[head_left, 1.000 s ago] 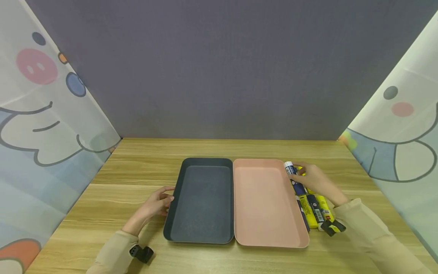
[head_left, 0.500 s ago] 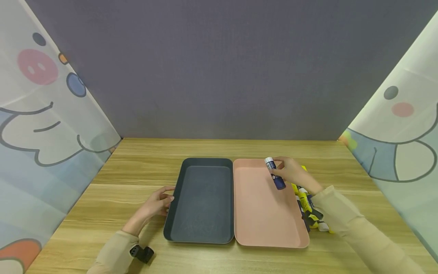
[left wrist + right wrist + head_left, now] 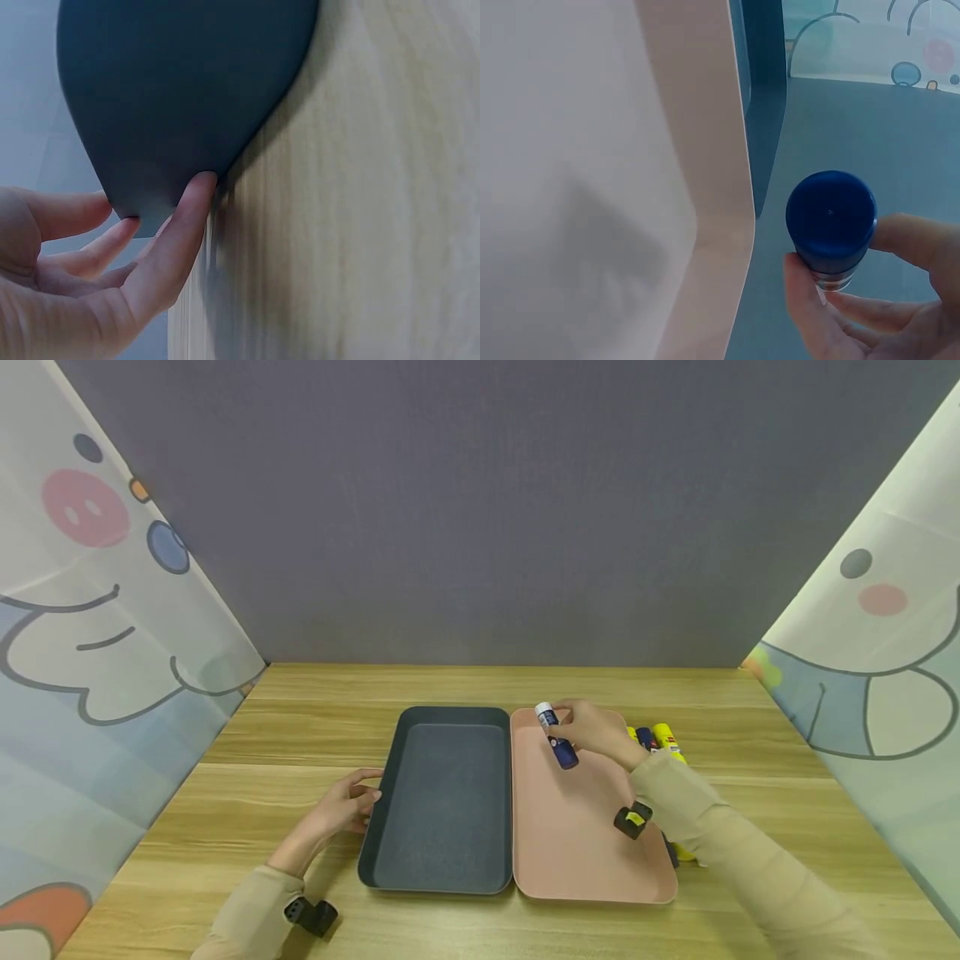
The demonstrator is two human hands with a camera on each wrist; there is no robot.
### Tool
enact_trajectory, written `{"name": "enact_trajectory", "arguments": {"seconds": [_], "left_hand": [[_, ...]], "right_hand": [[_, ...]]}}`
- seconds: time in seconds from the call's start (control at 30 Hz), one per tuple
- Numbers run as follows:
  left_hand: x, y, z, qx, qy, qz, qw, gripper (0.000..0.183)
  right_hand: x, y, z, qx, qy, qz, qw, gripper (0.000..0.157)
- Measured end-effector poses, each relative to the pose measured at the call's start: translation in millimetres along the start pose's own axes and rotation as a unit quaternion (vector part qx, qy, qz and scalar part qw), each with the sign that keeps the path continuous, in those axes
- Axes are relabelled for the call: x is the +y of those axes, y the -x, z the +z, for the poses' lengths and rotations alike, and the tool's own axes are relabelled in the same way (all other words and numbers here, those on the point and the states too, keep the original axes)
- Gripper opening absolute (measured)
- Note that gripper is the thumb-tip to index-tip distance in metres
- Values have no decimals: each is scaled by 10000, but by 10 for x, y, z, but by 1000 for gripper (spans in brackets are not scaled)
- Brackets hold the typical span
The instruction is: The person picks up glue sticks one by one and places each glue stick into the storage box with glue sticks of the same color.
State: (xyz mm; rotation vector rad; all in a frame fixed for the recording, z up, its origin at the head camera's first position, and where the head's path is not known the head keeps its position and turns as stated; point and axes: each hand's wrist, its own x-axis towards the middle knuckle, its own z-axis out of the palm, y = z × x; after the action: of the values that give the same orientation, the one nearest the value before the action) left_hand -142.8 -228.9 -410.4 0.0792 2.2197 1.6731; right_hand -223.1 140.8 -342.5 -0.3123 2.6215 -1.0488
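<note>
My right hand (image 3: 588, 727) pinches a dark blue glue stick (image 3: 564, 753) with a white cap, tilted over the upper part of the pink tray (image 3: 585, 860). In the right wrist view its round blue base (image 3: 831, 214) faces the camera, with thumb and fingers on either side. My left hand (image 3: 341, 806) rests at the left wall of the dark grey tray (image 3: 367, 860). In the left wrist view its relaxed fingertips touch the outside of the dark tray (image 3: 180, 90) near rim and base.
Yellow and blue glue sticks (image 3: 666, 737) lie right of the pink tray, partly hidden by my right sleeve. The two trays stand side by side on the wooden table (image 3: 315, 710). A grey panel (image 3: 480, 527) rises behind, with cartoon-printed cloth (image 3: 892, 718) at the sides.
My right hand has lifted the blue glue stick from the pile at the right and carried it left over the pink tray. The left hand has stayed in place.
</note>
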Motion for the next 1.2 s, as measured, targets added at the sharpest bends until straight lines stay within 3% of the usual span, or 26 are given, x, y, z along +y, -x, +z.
{"name": "enact_trajectory", "arguments": {"seconds": [0.13,0.27,1.2], "left_hand": [[1,1,-3,-19,22,12,10000,47],[6,3,-1,-10,30,7,10000,47],[3,2,2,11,24,-18,10000,47]], "right_hand": [[-67,-71,59,-312,-680,122,9971,54],[-130,-133,113,-438,-1018,189,9937,54],[-584,-529,573,-369,-1179,498,9911,49]]}}
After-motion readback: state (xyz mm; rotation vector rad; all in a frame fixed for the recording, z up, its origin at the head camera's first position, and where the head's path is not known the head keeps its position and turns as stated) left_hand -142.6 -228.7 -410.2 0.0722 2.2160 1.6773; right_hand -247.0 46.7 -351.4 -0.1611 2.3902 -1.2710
